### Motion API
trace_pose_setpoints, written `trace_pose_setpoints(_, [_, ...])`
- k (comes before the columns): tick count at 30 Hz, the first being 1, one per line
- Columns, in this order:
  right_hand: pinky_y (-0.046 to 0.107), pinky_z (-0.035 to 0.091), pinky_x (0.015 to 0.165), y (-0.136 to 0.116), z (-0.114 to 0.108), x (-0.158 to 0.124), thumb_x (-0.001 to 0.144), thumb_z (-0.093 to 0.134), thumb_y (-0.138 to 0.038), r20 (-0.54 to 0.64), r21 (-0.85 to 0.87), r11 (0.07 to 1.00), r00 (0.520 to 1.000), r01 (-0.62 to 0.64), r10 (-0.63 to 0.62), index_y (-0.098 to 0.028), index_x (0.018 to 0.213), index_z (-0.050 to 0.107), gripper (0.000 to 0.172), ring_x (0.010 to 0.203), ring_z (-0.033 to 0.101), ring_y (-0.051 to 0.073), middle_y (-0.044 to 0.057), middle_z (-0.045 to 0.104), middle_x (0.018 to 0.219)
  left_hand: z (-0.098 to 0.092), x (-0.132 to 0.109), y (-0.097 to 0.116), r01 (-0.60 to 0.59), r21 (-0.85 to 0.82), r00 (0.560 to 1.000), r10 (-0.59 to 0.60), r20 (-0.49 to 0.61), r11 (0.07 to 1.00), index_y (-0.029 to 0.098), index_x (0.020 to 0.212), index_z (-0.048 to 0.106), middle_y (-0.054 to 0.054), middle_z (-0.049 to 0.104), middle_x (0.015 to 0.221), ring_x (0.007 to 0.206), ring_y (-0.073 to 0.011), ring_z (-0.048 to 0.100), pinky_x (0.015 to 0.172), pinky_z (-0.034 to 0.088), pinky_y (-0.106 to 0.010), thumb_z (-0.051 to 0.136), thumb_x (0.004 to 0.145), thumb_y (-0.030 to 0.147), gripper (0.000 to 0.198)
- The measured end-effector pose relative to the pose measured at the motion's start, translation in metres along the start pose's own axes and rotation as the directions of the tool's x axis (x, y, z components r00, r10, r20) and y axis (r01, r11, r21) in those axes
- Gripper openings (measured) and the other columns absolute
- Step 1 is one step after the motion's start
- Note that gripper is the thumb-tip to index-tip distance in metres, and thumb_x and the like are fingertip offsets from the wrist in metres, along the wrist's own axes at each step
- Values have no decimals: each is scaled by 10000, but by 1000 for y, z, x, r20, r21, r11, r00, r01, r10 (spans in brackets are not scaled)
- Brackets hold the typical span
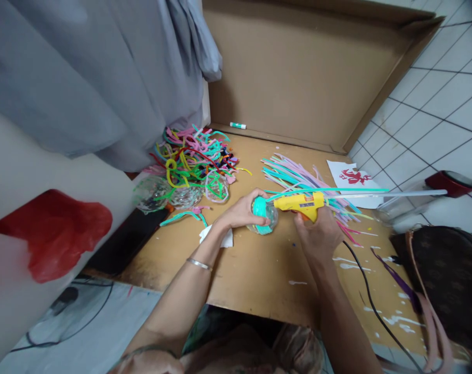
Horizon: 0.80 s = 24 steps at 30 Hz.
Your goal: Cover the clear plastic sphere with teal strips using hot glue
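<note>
My left hand (pixel 241 210) is closed round a small clear ball wrapped with a teal strip (pixel 264 217), holding it on the wooden table (pixel 259 270). My right hand (pixel 317 236) grips a yellow hot glue gun (pixel 300 203) by its handle. The gun's nozzle points left and touches the top of the ball. A long glue stick (pixel 395 194) juts from the gun's back to the right. The gun's black cord (pixel 370 296) trails toward me. A white tissue (pixel 218 236) lies under my left wrist.
A tangled heap of coloured strips (pixel 192 156) and clear balls (pixel 169 195) sits at the back left. Straight pastel strips (pixel 294 176) lie behind the gun. A cardboard sheet (pixel 298 67) stands at the back, with a glue stick (pixel 238 125) at its foot. A brown bag (pixel 446 280) is at right.
</note>
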State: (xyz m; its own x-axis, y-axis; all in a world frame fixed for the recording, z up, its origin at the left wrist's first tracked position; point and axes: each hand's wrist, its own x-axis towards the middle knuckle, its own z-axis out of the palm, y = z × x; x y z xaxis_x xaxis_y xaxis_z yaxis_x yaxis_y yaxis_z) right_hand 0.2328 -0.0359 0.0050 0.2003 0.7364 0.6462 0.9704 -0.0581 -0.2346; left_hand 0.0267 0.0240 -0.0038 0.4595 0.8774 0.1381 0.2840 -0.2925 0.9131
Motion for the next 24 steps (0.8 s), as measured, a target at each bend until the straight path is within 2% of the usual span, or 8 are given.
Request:
trace_pose_setpoints(9, [275,285,583,1,-1,0,771,522,-376,-42,-1,999,998,52,-52,-199,810,498,183,713,509,194,40,564,745,0,0,1,-11,-11,1000,12,10,1000,191,1078,518,2,592,941,848,-173,549,740,458,-264,758,554,338,595])
trace_pose_setpoints(14, [275,293,581,1,-1,0,771,511,-371,-53,-15,999,997,51,-52,-208,792,490,166,703,513,197,37,568,733,-1,0,2,-4,-17,999,5,43,1000,196,1087,492,15,554,944,808,-143,520,708,444,-236,754,570,349,599])
trace_pose_setpoints(24, [278,297,586,1,-3,0,778,497,-388,-25,21,999,999,40,-40,-203,818,507,190,691,501,197,45,563,739,-1,0,0,-10,-6,999,11,52,1000,203,1086,487,24,540,938,796,-134,503,699,434,-221,755,580,361,594])
